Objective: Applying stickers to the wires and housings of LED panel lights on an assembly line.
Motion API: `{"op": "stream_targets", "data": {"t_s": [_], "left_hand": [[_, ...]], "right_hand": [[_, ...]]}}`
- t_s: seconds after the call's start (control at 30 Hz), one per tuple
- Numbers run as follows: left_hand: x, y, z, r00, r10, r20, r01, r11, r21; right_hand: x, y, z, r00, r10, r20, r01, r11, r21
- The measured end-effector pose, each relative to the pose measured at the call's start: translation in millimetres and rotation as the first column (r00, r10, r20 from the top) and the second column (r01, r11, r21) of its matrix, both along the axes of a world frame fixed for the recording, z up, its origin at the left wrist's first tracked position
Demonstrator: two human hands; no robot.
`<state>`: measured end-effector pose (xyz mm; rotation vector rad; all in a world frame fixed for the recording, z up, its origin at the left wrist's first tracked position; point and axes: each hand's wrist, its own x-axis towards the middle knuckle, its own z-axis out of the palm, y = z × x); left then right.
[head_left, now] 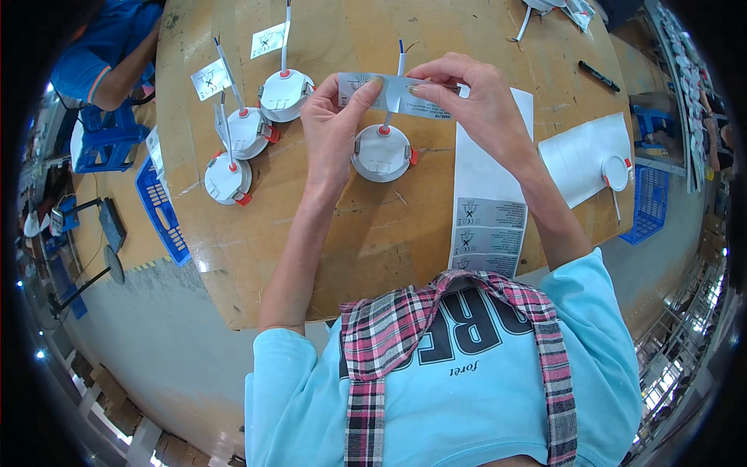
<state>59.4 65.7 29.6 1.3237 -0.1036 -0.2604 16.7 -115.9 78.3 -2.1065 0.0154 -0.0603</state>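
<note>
Between my two hands a silver printed label (395, 101) is stretched across the upright cable of a white round downlight (381, 156). My left hand (340, 109) pinches the label's left part between thumb and fingers. Thumb and fingertips of my right hand (467, 97) grip its right part. Bare wire ends stick up above the label. The downlight lies on the table with a red clip at its side. To the left sit several similar downlights (286, 96), their cables carrying folded silver labels (211, 79).
A white backing sheet (489, 175) bearing silver labels lies right of the downlight on the wooden table (311, 265). Farther right are a white sheet (580, 159), a small round lamp (615, 172) and a black marker (598, 76). Another person's arm (124, 74) rests at the upper left.
</note>
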Motion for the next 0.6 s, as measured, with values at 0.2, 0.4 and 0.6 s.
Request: {"op": "stream_targets", "data": {"t_s": [0.2,0.4,0.6], "left_hand": [[1,-2,-5,0.999,-0.017,-0.035,0.016,1.000,-0.023],[2,-3,-5,0.997,-0.033,-0.075,0.028,0.997,-0.071],[7,-1,-13,0.994,-0.067,-0.089,0.059,0.994,-0.090]], "right_hand": [[0,1,0,1.000,-0.014,-0.014,0.014,1.000,-0.013],[0,1,-2,1.000,-0.019,-0.007,0.019,1.000,-0.022],[2,2,-4,1.000,-0.024,0.017,0.024,1.000,-0.005]]}}
